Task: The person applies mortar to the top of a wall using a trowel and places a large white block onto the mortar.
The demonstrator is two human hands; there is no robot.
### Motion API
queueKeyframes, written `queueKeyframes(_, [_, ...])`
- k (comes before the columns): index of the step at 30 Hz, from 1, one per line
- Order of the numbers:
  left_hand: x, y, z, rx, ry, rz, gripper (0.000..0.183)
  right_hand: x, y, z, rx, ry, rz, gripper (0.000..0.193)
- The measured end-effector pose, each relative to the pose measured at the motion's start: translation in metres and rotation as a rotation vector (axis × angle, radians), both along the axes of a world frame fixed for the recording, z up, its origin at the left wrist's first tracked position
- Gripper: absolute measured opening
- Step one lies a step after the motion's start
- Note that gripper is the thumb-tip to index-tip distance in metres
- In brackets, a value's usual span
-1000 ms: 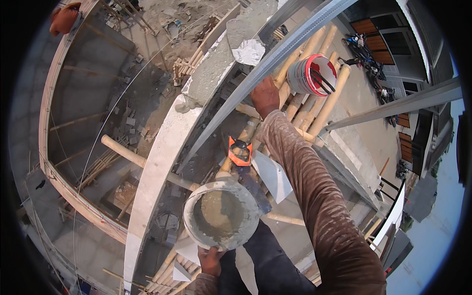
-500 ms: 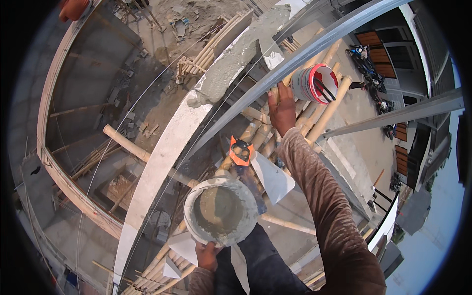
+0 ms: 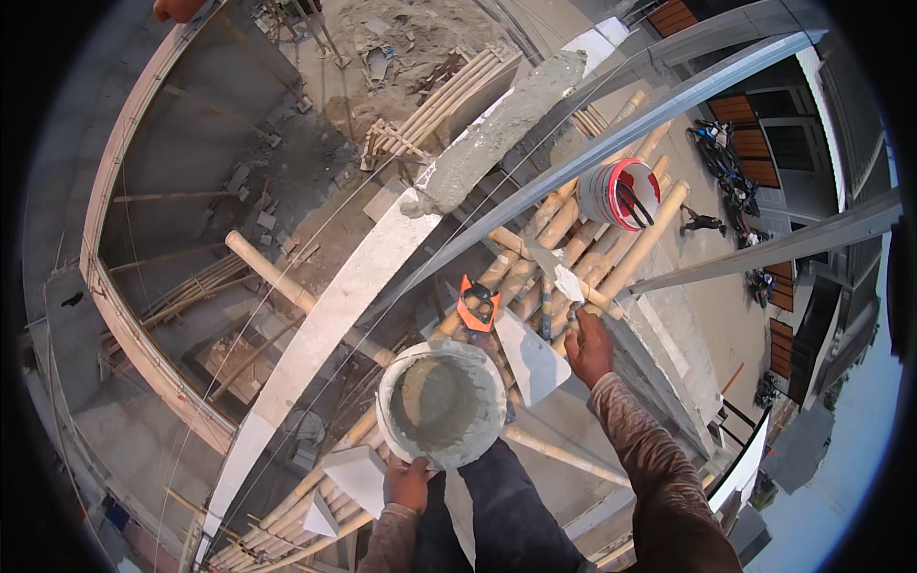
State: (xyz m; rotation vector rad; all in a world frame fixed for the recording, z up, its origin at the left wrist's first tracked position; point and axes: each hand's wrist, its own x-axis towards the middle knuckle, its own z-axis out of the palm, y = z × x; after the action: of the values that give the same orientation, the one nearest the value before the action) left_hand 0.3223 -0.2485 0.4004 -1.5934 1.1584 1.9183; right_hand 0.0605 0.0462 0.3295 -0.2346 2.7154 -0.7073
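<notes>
My left hand (image 3: 408, 484) is closed on the near rim of a mortar-crusted bucket (image 3: 387, 406), tilted so that the wet grey mortar (image 3: 441, 401) inside shows. To the right, my right hand (image 3: 588, 348) grips a trowel (image 3: 565, 279), its pale blade pointing away over the bamboo poles. An orange and black tool (image 3: 478, 304), its kind unclear, lies just beyond the bucket. Beside it rests a white triangular board piece (image 3: 531, 355). Farther off, a white and red pail (image 3: 597, 196) with dark handles sticking out sits on the poles.
A pale wall top (image 3: 368, 263) runs diagonally past me, its far stretch coated with wet mortar (image 3: 506, 116). A metal beam (image 3: 611, 143) and thin strings cross alongside. Bamboo poles (image 3: 650, 234) form the scaffold, with the ground far below. Motorcycles (image 3: 731, 172) stand at right.
My right hand has come back from beside the pail toward me and now has the trowel in it. The left hand still holds the bucket. The view has shifted slightly.
</notes>
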Motion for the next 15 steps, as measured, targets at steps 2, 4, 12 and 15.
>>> queueKeyframes(2, [0.0, -0.004, 0.002, -0.071, 0.012, -0.135, 0.049, 0.05, 0.001, 0.062, 0.004, -0.082, 0.003, 0.038])
queueKeyframes(4, [-0.007, 0.0, -0.006, -0.269, 0.191, -0.173, 0.05, 0.066, -0.007, 0.114, 0.015, -0.252, 0.054, 0.037])
queueKeyframes(12, [-0.065, -0.001, 0.027, -0.289, 0.293, -0.414, 0.084, 0.059, -0.104, 0.107, 0.37, -0.417, 0.362, 0.022])
queueKeyframes(15, [-0.081, 0.008, 0.04, -0.542, 0.365, -0.603, 0.085, 0.064, -0.13, 0.093, 0.392, -0.377, 0.318, 0.02])
